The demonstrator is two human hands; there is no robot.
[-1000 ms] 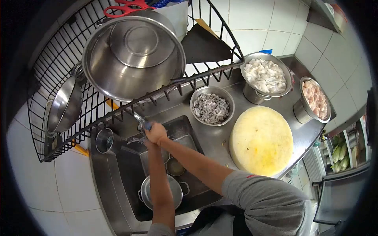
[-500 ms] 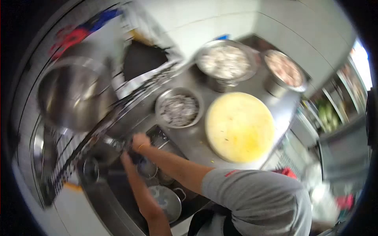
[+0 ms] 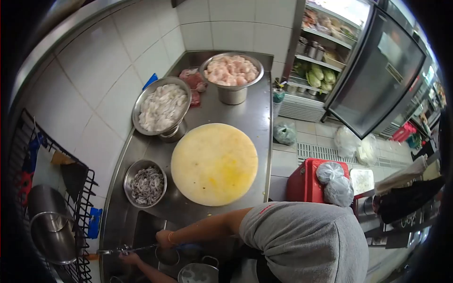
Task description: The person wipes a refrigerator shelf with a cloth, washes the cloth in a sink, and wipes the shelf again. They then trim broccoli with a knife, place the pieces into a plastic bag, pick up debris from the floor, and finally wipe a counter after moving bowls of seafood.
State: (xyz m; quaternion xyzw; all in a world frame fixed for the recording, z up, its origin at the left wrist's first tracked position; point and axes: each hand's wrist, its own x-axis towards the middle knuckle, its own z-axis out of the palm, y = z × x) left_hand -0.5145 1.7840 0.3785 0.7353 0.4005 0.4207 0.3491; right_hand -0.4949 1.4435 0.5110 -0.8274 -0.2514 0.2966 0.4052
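Note:
My left hand (image 3: 130, 259) is at the metal tap (image 3: 121, 249) on the sink's left side, its fingers closed against the tap's body. Just right of it, my right hand (image 3: 164, 238) is a closed fist at the end of the tap's spout; what it grips, if anything, is hidden. Below that hand a round metal rim (image 3: 168, 257) shows in the dark sink (image 3: 144, 228). A metal pot with a loop handle (image 3: 198, 272) stands nearer to me, with whitish liquid in it.
Beyond the sink are a bowl of greyish strips (image 3: 147, 185), a round yellowed chopping board (image 3: 214, 164), a bowl of pale pieces (image 3: 163, 107) and a bowl of pink meat (image 3: 232, 70). A wire rack (image 3: 84, 212) hangs left. A red box (image 3: 304, 181) and fridge (image 3: 377, 70) stand right.
The view has swung right, showing more of the fridge and floor. My hands, close together over the sink before, are now slightly apart, the left one at the tap.

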